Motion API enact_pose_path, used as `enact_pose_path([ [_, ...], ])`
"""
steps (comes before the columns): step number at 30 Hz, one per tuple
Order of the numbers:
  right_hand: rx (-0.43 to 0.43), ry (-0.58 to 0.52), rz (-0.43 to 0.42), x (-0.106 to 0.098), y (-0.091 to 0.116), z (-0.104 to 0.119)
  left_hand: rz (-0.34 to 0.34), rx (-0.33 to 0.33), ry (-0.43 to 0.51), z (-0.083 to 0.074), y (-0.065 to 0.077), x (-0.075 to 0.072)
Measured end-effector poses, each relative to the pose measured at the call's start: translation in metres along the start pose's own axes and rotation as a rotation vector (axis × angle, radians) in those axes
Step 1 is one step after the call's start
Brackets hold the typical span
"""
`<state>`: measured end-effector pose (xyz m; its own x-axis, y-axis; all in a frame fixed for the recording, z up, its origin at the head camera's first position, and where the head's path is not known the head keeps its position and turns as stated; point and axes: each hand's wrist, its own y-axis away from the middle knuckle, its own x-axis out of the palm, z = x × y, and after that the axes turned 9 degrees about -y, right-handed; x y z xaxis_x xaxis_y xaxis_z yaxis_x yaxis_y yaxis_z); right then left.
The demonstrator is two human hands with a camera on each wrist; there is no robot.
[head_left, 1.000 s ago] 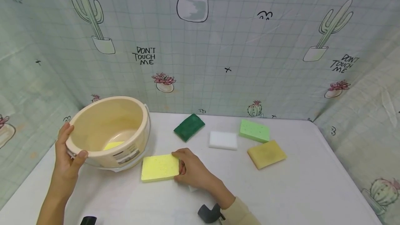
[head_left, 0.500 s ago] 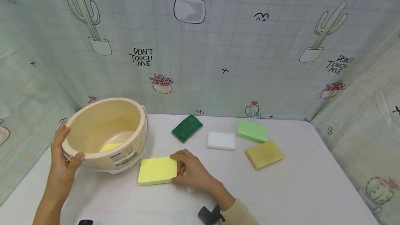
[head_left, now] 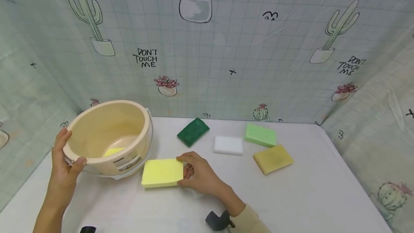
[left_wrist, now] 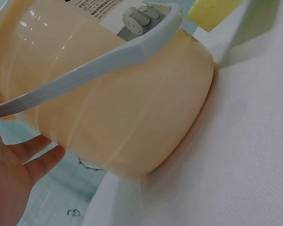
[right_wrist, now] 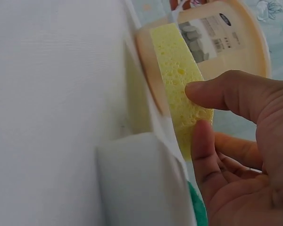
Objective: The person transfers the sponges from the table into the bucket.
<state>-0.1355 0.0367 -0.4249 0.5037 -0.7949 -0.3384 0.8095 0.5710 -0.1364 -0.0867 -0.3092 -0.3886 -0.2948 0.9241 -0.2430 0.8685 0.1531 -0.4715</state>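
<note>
A cream bucket [head_left: 106,127] stands at the left in the head view, its mouth tipped toward me. My left hand [head_left: 66,166] grips its rim, thumb at the front edge and fingers along the outer wall. Inside, on the bottom, shows part of a yellow sponge [head_left: 113,151]. My right hand [head_left: 200,173] pinches a second, pale yellow sponge [head_left: 161,172] at its right end, thumb on one edge and fingers on the other. In the right wrist view this sponge [right_wrist: 174,75] hangs off the white tabletop beside the bucket [right_wrist: 226,47], casting a shadow.
Behind and right of my right hand lie a dark green sponge [head_left: 193,132], a white sponge [head_left: 228,145], a light green sponge [head_left: 260,135] and a darker yellow sponge [head_left: 273,159]. A white object [head_left: 196,194] peeks out under my right hand. A patterned curtain [head_left: 207,46] closes the back.
My right hand has lifted the pale yellow sponge slightly over the last half second. The left hand and the bucket keep their places; the head view has shifted a little.
</note>
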Motion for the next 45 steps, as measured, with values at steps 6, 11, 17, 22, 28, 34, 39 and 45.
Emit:
enact_pose_path([
  [6,-0.012,-0.033,-0.027,-0.015,0.002,0.012,0.004,0.005,0.034,-0.001,-0.003,0.0],
  [11,-0.037,-0.049,-0.04,-0.028,0.005,0.019,0.008,0.006,0.085,-0.001,-0.004,0.002],
  [17,-0.056,-0.068,-0.052,-0.039,0.009,0.034,-0.006,-0.005,0.009,-0.002,-0.005,0.003],
  [22,-0.088,-0.087,-0.063,-0.048,0.008,0.047,-0.008,0.004,-0.039,-0.001,-0.006,0.0],
  [28,-0.132,-0.13,-0.075,-0.057,0.0,0.066,-0.021,-0.003,-0.105,-0.002,-0.005,-0.002],
  [34,-0.215,-0.156,-0.057,-0.054,-0.019,0.085,-0.012,0.0,-0.07,-0.001,-0.004,-0.002],
  [39,-0.222,-0.141,-0.08,-0.046,-0.036,0.096,-0.016,-0.014,-0.013,0.0,-0.001,-0.001],
  [45,-0.228,-0.131,-0.091,-0.036,-0.05,0.106,-0.009,-0.022,-0.055,0.0,0.001,-0.001],
])
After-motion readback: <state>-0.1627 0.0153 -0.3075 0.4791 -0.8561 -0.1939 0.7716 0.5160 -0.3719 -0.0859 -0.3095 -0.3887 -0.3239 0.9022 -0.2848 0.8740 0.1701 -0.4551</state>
